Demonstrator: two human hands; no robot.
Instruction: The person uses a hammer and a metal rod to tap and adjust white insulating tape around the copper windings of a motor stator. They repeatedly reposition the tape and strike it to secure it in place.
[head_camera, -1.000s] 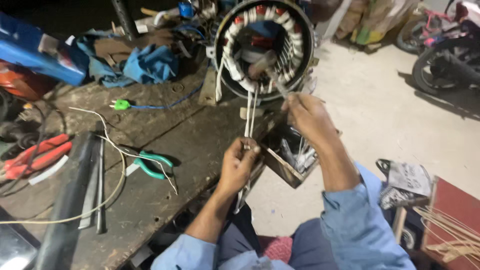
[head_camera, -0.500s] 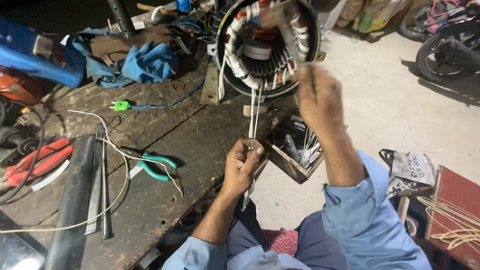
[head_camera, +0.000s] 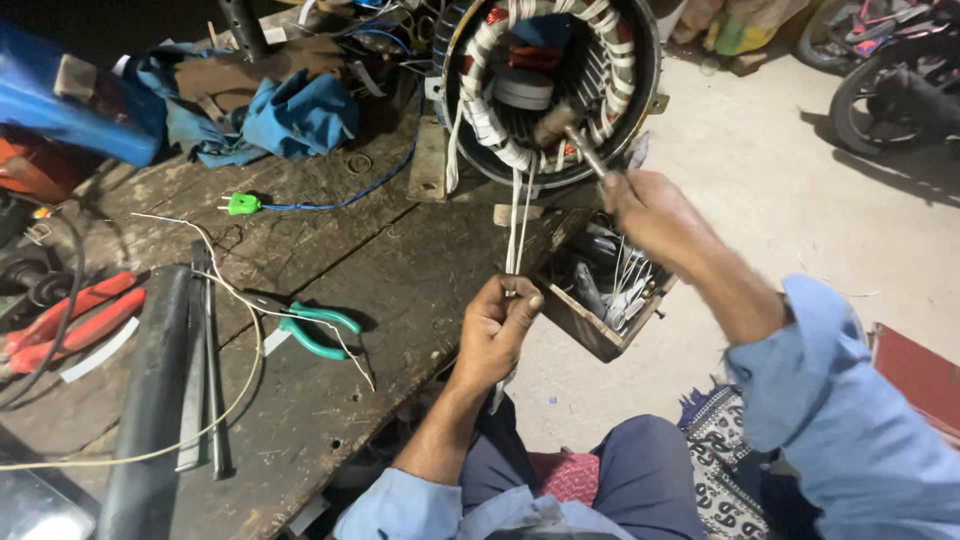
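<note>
Worn wooden surface (head_camera: 400, 260), cluttered.
On it lie green-handled pliers (head_camera: 315, 330), a green plug (head_camera: 239, 204) on a blue cord, blue cloth (head_camera: 290, 115), red-handled cutters (head_camera: 70, 320), a dark pipe (head_camera: 150, 400), and the round motor stator (head_camera: 550, 85) at the far edge.

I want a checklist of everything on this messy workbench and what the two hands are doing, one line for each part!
Surface: worn dark wooden bench, scratched and stained.
Job's things: round motor stator with white-wrapped windings stands at the far edge; white leads hang from it.
Hands: left hand grips the leads; right hand holds a slim metal tool against the windings.
Clutter: green-handled pliers, red-handled tool, blue cloth, black tube, open wooden box of small parts.
Cables: blue cable with green plug; pale cord loops across the bench.
Surroundings: concrete floor, a motorbike wheel, patterned mat.
</note>
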